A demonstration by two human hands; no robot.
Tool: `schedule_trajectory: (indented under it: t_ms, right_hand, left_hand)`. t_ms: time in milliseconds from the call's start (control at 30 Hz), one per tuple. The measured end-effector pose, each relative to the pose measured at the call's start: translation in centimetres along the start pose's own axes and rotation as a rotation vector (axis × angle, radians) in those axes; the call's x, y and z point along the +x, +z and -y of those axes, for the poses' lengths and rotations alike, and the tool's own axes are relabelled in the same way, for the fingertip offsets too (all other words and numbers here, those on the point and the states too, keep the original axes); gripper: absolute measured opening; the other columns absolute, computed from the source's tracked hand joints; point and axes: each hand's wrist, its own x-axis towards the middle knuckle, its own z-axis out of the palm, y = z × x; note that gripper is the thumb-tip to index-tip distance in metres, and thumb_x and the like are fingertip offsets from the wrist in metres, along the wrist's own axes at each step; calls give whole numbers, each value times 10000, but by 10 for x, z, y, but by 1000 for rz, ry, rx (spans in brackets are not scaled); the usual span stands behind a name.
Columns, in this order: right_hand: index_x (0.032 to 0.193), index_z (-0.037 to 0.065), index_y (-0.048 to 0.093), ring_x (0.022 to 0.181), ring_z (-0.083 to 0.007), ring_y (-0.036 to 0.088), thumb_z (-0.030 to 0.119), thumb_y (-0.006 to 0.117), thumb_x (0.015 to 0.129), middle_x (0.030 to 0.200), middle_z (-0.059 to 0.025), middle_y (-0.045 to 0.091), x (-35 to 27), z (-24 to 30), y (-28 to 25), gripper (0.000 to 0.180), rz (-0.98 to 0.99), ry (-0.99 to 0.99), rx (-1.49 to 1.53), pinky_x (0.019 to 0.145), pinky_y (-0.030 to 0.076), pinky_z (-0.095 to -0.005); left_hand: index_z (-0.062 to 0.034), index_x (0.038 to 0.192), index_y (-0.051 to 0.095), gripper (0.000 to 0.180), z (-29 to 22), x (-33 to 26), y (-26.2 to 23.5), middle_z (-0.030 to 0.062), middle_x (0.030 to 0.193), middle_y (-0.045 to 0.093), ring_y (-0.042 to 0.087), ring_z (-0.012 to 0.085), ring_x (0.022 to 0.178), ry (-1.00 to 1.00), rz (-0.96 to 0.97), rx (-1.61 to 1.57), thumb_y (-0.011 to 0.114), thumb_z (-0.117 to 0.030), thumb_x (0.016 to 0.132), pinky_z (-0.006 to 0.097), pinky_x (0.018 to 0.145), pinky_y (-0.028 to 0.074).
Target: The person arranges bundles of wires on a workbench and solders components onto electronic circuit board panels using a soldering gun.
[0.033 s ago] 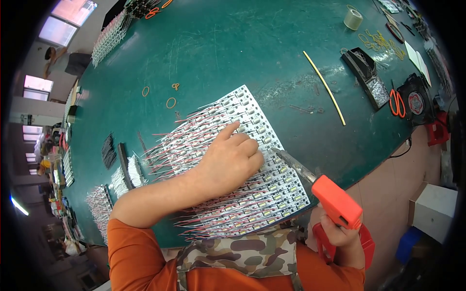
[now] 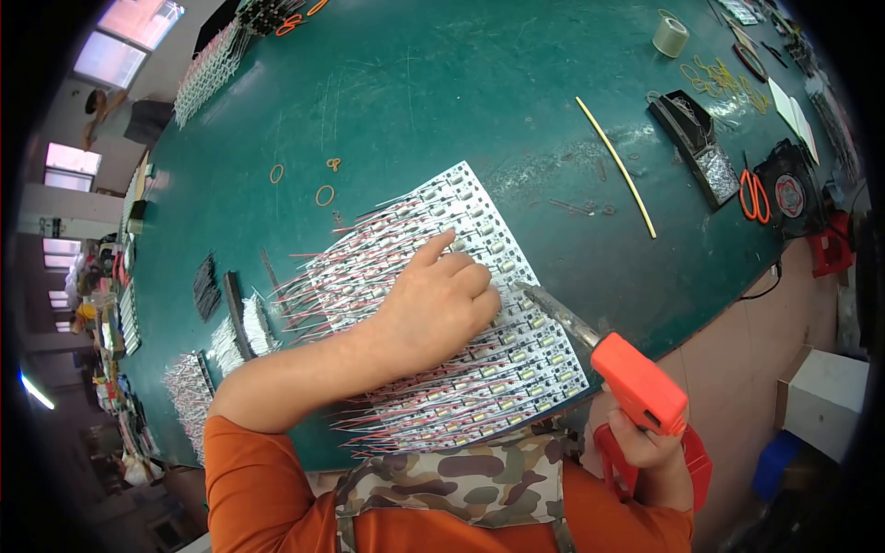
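Scene bright, evenly lit. Daylight from windows (image 2: 118, 39) at upper left, panes blown out pale pink-white. Soft sheen on green tabletop (image 2: 433, 101), strongest across upper middle; fine scratches show in it. Shadows soft and short, faint one under left hand (image 2: 441, 300). Centre sharp. Strong fisheye bend: tabletop edge curves, things at rim squeezed and slightly soft. Black vignette fills corners. Left rim dim, murky.

We are in an electronics workshop: a green workbench (image 2: 415, 83), a panel of LED boards (image 2: 433, 313) at six o'clock, an orange soldering gun (image 2: 636, 378), scissors (image 2: 754, 195) at three o'clock.
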Motion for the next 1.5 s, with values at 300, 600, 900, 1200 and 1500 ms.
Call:
schedule_trajectory:
  t_ms: [300, 600, 900, 1200, 1500]
  right_hand:
    - [1313, -102, 485, 615, -138, 595, 6, 684, 800, 815, -89, 663, -3, 1, 1, 561, -7, -6, 9, 610, 498, -265]
    - [1322, -100, 480, 575, -147, 606, 39, 691, 814, 772, -85, 661, -10, 5, -5, 568, -35, -64, -37, 585, 508, -276]
    - [1324, -98, 460, 603, -143, 608, -19, 690, 799, 793, -94, 663, -23, 7, -4, 579, -1, 30, 21, 607, 514, -281]
    - [1312, -101, 464, 620, -130, 599, -28, 687, 793, 818, -100, 667, -26, 5, -2, 570, 25, 59, 58, 627, 511, -273]
    - [1299, -100, 479, 630, -137, 612, -13, 699, 790, 830, -98, 675, -28, 4, -3, 561, 20, 74, 65, 633, 516, -272]
  left_hand:
    - [-82, 742, 615, 57, -3, 1, 1, 64, 777, 562, 616, 257, 843, 1, -72, -15, 608, -132, 768, 540, 1029, 438]
    - [-97, 956, 687, 201, -4, -2, -9, 58, 916, 602, 632, 260, 929, -59, -79, -21, 610, -79, 772, 511, 1030, 454]
    - [-107, 982, 678, 225, -18, -3, 0, 27, 847, 598, 650, 211, 926, 51, -91, 38, 645, -128, 761, 526, 1023, 455]
    - [-95, 988, 667, 245, -23, -5, 5, 38, 876, 592, 640, 212, 957, 41, -68, 65, 666, -149, 749, 531, 1052, 425]
    - [-90, 980, 651, 239, -24, -6, 6, 55, 934, 587, 628, 229, 967, 23, -122, 41, 655, -148, 748, 528, 1044, 423]
